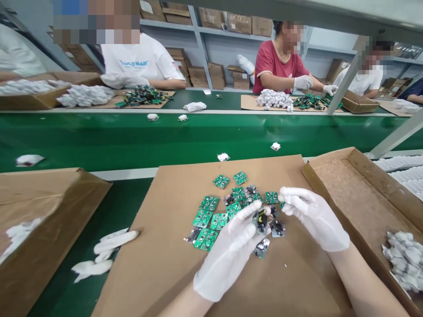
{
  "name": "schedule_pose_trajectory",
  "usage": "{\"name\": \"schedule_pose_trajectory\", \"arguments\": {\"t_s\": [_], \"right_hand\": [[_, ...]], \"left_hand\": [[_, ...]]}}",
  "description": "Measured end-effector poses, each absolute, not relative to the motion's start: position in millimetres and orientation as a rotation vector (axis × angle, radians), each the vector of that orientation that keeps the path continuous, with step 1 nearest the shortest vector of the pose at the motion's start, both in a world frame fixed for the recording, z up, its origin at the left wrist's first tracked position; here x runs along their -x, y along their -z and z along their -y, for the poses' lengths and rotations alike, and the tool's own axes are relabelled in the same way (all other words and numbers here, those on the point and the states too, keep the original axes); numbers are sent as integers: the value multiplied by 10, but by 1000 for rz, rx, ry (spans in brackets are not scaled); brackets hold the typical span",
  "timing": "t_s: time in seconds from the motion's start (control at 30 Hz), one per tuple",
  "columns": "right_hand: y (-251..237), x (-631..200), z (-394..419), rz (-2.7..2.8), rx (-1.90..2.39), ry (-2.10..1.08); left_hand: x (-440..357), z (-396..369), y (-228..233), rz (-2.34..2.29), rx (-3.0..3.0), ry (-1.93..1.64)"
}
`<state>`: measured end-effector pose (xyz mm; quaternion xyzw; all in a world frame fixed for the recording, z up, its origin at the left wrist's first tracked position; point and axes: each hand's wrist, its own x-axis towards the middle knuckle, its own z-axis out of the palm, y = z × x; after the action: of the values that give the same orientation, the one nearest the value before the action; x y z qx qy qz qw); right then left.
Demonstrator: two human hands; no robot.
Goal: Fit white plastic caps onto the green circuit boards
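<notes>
At the far left an open cardboard box [49,211] sits on the green tabletop [109,215], with white plastic pieces [105,246] lying loose just beside it. Next comes a flat cardboard sheet [165,246] carrying a scatter of small green circuit boards [211,220]. The left hand [228,255], in a white glove, has its grip pinched shut on one small circuit board [262,219], held just above the sheet with its component side up. The right hand [313,215], also gloved, hovers just right of that board, fingers curled loosely and holding nothing I can make out; the board lies to its left, between the two hands. Further right stands a second cardboard box [363,193] with white pieces [405,259] in its corner.
</notes>
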<state>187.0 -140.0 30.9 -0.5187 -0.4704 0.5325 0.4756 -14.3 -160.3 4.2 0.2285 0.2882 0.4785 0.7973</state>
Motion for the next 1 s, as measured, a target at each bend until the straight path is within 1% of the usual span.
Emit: {"name": "schedule_pose_trajectory", "arguments": {"t_s": [0.07,0.13,0.2,0.27,0.37,0.43,0.5,0.63,0.87,1.0], "right_hand": [[-339,-1969,1436,1308,1476,-1050],[-267,-2089,1581,1575,1595,-705],[-73,-2213,1836,1898,1630,-339],[183,-2327,2151,2050,1696,16],[465,-2430,2551,2255,1759,283],[514,-2419,2650,2376,1768,326],[483,-2358,2584,2433,1814,319],[387,-2251,2316,2364,1994,287],[394,-2201,2568,2432,1961,282],[346,-2124,2390,2382,2043,270]], "left_hand": [[149,1601,-56,-646,-500,-1019],[151,1602,-75,-670,-510,-996],[145,1610,-90,-690,-522,-954],[132,1623,-99,-714,-531,-907],[106,1645,-100,-757,-562,-851],[90,1658,-98,-758,-587,-838],[82,1668,-91,-719,-594,-856],[87,1665,-48,-633,-523,-916],[89,1627,-12,-609,-451,-942],[76,1634,-14,-606,-461,-956]]}}
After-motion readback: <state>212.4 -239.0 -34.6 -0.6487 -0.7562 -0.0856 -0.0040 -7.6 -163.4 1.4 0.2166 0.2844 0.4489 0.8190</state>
